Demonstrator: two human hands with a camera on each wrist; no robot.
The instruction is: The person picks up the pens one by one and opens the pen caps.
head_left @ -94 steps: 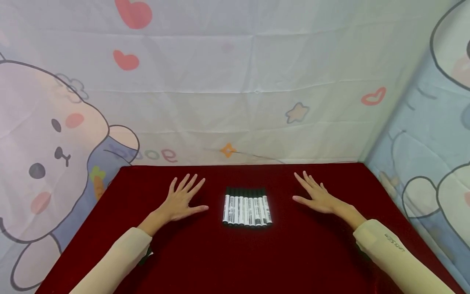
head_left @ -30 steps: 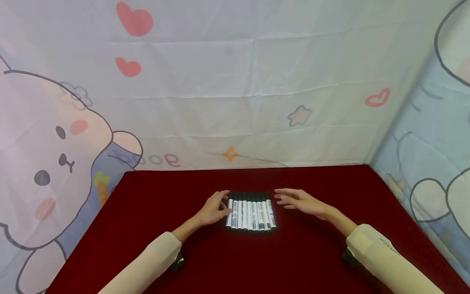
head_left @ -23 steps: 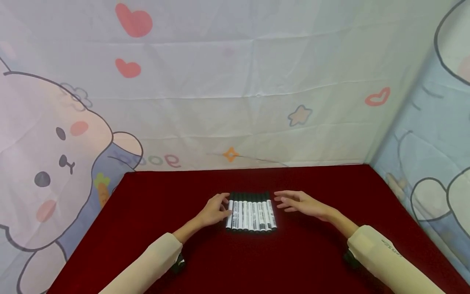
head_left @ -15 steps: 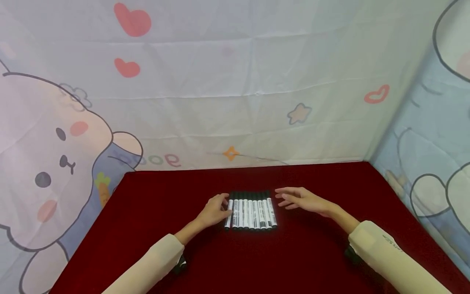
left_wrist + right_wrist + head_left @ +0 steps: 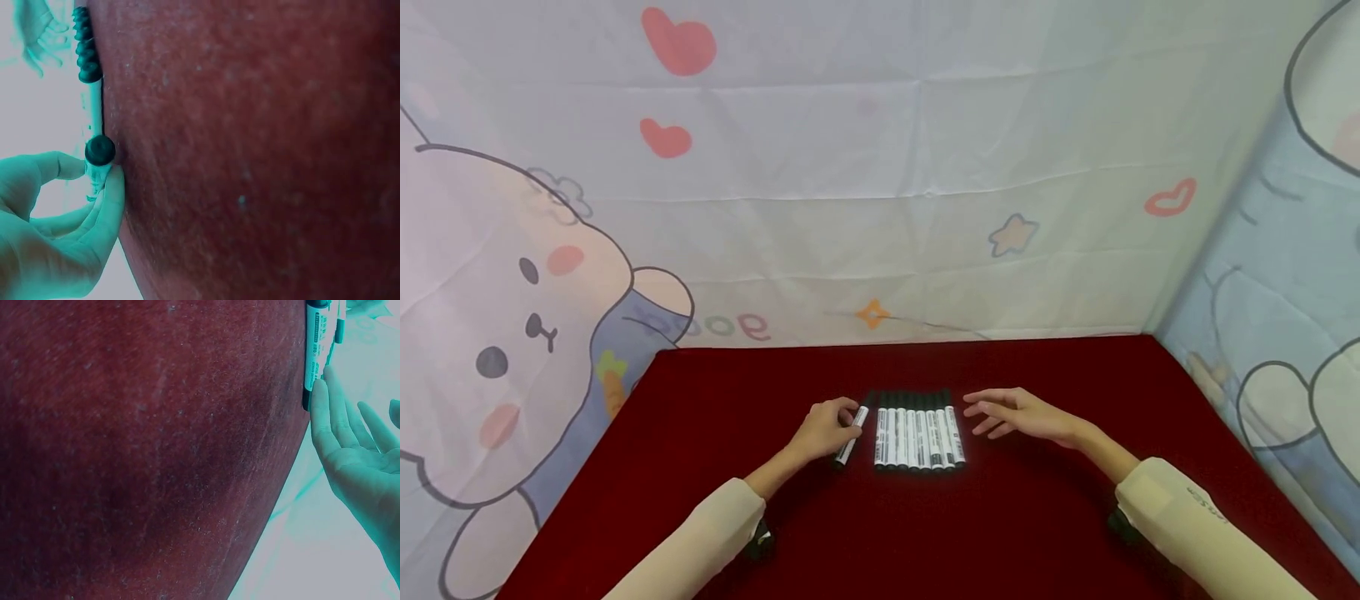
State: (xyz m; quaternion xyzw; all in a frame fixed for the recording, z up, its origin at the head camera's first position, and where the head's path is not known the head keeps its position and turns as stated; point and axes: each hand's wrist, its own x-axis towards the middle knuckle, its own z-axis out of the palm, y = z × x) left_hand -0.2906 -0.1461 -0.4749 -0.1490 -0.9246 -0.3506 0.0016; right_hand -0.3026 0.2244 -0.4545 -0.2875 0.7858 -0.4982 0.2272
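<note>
In the head view my left hand [image 5: 825, 428] pinches one white marker [image 5: 852, 436] with a black cap, tilted and set apart at the left of a row of markers [image 5: 919, 437]. The left wrist view shows the thumb and fingers on either side of that marker [image 5: 99, 161], its dark end facing the camera. The row lies side by side, black caps toward the back. My right hand [image 5: 1024, 413] is just right of the row, fingers loosely extended and holding nothing. In the right wrist view its fingertips [image 5: 319, 387] are close to the endmost marker [image 5: 317, 347].
A dark red cloth [image 5: 925, 533] covers the table. A pale curtain [image 5: 820, 167] printed with cartoon figures and hearts hangs behind the table's back edge and along the right side. Dark objects sit under both sleeves at the wrists.
Both hands came in from wide apart to the two ends of the row. Since half a second ago, the left hand has drawn the leftmost marker leftward, tilting it away from the others.
</note>
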